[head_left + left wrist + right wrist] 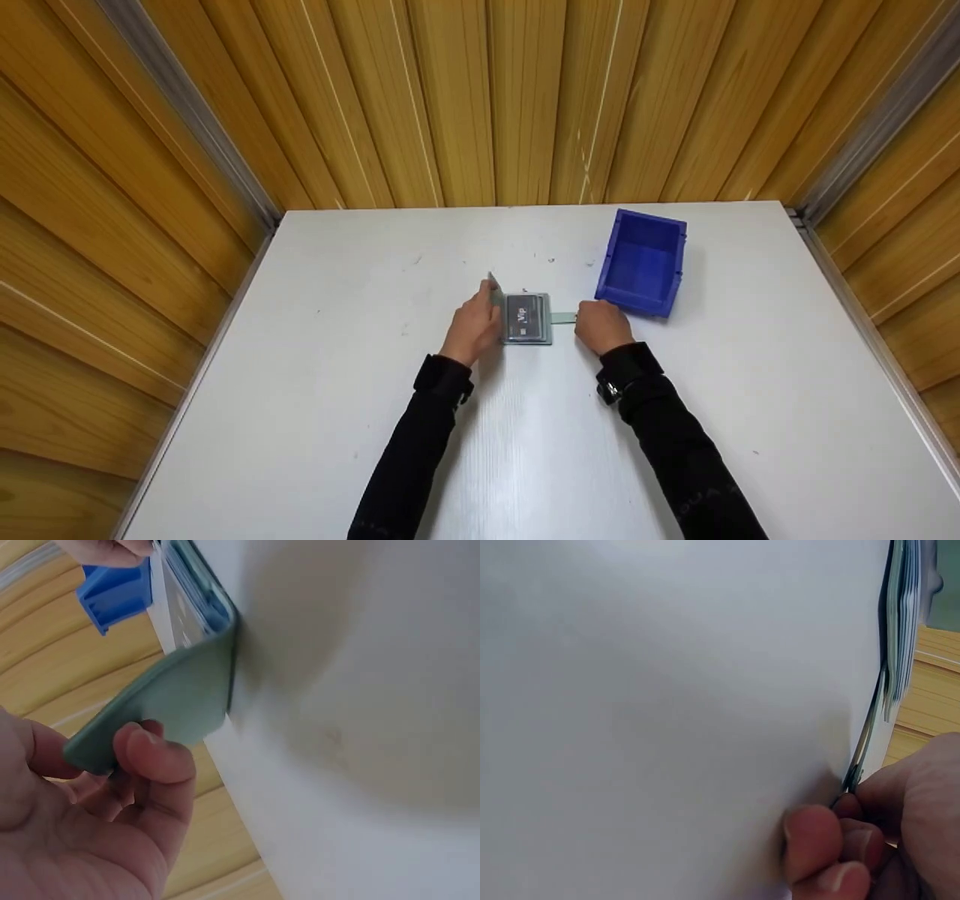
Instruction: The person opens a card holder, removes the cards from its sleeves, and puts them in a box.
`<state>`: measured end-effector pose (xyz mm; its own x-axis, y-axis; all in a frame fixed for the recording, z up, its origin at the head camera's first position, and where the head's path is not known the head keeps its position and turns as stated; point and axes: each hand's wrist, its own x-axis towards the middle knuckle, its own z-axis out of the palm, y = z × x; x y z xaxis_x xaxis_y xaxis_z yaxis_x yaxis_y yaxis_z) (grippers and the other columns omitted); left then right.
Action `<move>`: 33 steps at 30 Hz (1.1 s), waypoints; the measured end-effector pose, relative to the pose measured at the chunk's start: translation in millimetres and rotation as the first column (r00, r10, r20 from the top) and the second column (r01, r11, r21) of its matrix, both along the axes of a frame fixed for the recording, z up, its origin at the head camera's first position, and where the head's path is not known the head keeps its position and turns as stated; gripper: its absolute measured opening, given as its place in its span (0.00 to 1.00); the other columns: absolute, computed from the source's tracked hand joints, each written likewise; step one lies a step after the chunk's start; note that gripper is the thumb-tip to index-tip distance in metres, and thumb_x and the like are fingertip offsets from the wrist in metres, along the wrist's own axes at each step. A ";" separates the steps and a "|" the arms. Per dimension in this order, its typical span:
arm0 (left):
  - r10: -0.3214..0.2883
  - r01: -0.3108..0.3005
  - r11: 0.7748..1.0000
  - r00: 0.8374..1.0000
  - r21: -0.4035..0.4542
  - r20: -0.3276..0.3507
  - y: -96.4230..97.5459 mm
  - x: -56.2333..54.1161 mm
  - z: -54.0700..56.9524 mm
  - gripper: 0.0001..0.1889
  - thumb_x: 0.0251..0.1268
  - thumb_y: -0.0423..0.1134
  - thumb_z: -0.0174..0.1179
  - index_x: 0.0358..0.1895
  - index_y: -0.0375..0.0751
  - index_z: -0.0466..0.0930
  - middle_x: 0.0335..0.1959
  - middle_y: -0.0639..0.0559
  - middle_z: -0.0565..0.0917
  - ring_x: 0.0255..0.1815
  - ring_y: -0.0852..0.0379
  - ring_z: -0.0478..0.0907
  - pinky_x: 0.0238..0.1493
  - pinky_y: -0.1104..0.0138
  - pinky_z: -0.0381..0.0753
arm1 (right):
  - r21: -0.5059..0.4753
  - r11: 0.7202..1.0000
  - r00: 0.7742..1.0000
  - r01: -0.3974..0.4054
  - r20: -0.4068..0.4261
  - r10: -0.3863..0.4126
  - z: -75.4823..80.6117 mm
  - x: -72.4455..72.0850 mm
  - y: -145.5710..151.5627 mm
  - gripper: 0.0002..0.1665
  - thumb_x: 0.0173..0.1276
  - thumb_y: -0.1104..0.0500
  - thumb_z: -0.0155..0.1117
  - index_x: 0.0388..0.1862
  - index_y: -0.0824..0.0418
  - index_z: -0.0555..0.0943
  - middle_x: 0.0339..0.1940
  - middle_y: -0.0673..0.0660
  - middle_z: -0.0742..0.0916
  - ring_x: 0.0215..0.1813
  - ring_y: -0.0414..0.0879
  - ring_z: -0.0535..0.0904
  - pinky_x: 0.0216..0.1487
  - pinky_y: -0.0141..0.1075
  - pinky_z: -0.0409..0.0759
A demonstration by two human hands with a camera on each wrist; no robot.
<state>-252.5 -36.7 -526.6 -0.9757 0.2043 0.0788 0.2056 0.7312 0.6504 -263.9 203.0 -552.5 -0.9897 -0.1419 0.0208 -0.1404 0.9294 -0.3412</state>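
Note:
A pale green card holder (548, 321) lies open on the white table, a dark card marked "Vip" (523, 318) showing in its clear sleeve. My left hand (474, 324) pinches the raised front cover (172, 694) between thumb and fingers, so it stands tilted up from the spine. On the other side my right hand (604, 327) pinches the end of the holder's green strap (562, 318), which stretches out to the right. In the right wrist view, curled fingers (814, 840) hold the strap end low over the table, beside the stacked sleeves (905, 630).
A blue plastic bin (643, 262) stands on the table (337, 375) just beyond my right hand. Wood-patterned panels (450, 105) rise behind the table and along both sides, with metal rails (199, 105) at the corners.

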 end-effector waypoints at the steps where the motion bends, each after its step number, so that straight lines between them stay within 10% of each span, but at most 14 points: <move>1: 0.009 -0.009 1.000 1.000 0.001 0.001 -2.9 -0.6 -1.1 0.22 0.79 0.35 0.44 0.70 0.34 0.66 0.62 0.31 0.82 0.55 0.40 0.83 0.61 0.50 0.81 | 0.001 1.000 1.000 -0.001 -0.001 0.001 0.0 0.0 0.0 0.11 0.63 0.73 0.54 0.28 0.73 0.84 0.31 0.72 0.89 0.35 0.68 0.87 0.35 0.59 0.85; 8: 0.059 -0.058 0.998 0.997 -0.034 0.043 -21.0 -0.8 -8.2 0.20 0.75 0.31 0.49 0.66 0.33 0.69 0.42 0.35 0.85 0.34 0.49 0.74 0.41 0.56 0.79 | 0.004 1.000 1.000 -0.011 0.000 0.011 0.2 0.2 -0.4 0.11 0.64 0.72 0.55 0.28 0.73 0.84 0.31 0.72 0.89 0.35 0.68 0.87 0.36 0.59 0.85; 19: 0.094 -0.081 0.983 0.993 -0.165 0.073 -34.9 6.5 -11.3 0.20 0.68 0.28 0.56 0.63 0.35 0.77 0.51 0.33 0.86 0.51 0.37 0.84 0.54 0.48 0.83 | -0.014 1.000 1.000 -0.008 0.020 0.009 -1.9 -1.4 0.8 0.13 0.65 0.71 0.52 0.27 0.72 0.84 0.31 0.72 0.89 0.35 0.68 0.87 0.35 0.60 0.85; 33: 0.092 -0.076 0.981 0.992 -0.180 0.082 -34.0 2.4 -13.6 0.20 0.69 0.27 0.57 0.63 0.36 0.77 0.50 0.34 0.85 0.49 0.38 0.85 0.53 0.50 0.83 | -0.022 0.999 0.999 0.027 0.036 -0.026 2.5 -0.1 -0.8 0.13 0.69 0.70 0.53 0.32 0.75 0.84 0.33 0.72 0.89 0.38 0.69 0.88 0.39 0.59 0.86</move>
